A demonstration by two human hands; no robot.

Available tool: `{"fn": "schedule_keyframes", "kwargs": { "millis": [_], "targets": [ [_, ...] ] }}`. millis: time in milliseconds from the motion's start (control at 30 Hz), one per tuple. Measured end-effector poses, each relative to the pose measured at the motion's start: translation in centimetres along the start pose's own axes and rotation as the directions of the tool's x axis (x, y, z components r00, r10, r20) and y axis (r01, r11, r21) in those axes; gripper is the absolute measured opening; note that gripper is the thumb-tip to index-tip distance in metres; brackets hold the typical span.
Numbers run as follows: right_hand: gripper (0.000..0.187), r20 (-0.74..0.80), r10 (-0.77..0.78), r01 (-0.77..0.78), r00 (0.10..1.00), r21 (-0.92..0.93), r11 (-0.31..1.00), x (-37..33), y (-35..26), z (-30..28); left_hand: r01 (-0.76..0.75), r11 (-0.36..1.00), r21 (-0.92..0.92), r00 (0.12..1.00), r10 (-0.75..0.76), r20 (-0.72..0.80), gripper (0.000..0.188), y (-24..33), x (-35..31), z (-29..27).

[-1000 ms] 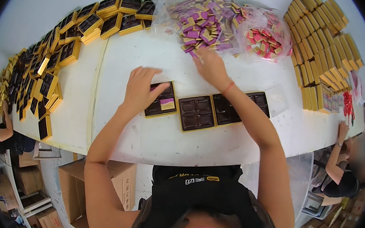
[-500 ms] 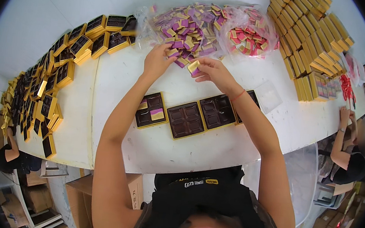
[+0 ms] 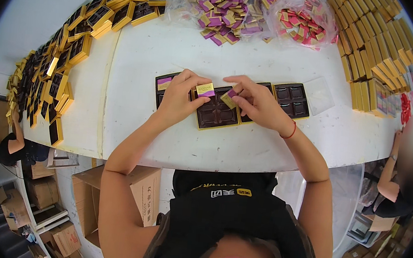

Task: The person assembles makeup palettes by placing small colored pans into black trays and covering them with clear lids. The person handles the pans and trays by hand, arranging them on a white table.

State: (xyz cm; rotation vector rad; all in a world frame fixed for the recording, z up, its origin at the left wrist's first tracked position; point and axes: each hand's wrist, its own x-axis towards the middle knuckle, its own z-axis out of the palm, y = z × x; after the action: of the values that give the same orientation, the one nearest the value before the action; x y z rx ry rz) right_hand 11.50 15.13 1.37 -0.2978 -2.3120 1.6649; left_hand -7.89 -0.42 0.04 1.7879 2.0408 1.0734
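My left hand [image 3: 177,94] pinches a purple-and-gold wrapped chocolate square [image 3: 205,90] between thumb and fingers. Close beside it, my right hand [image 3: 259,101] holds a second wrapped chocolate square [image 3: 229,99], tilted, in its fingertips. Both are over a gold-edged box [image 3: 215,121] whose dark brown insert has four-sided hollows. To its left, partly covered by my left hand, is another such box holding a wrapped square [image 3: 164,82]. On the right, a box [image 3: 291,100] shows bare hollows; my right hand hides much of the one between.
Clear bags spill purple-and-gold squares [image 3: 223,11] and red ones [image 3: 301,26] at the back. Gold boxes [image 3: 374,40] are stacked back right; dark-insert boxes [image 3: 77,49] heap along the left. A clear plastic lid [image 3: 323,98] lies right. Other people work at both sides.
Both hands have come back from the purple pile to above the row of boxes. My left hand now has a wrapped square in it; the right still holds one.
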Motion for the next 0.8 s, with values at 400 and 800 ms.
{"fn": "schedule_keyframes", "kwargs": {
  "millis": [400, 800],
  "targets": [
    [0.026, -0.091, 0.057, -0.032, 0.994, 0.254, 0.967, -1.3, 1.3, 1.3, -0.096, 0.987, 0.126, 0.995, 0.097, -0.001, 0.047, 0.0, -0.9, 0.3],
    [0.022, -0.068, -0.413, 0.286, 0.908, -0.619, 0.731, -2.2, 1.9, 2.8, -0.239, 0.874, 0.422, 0.963, 0.159, 0.217, 0.085, 1.4, -4.6, 1.2]
  ]
}}
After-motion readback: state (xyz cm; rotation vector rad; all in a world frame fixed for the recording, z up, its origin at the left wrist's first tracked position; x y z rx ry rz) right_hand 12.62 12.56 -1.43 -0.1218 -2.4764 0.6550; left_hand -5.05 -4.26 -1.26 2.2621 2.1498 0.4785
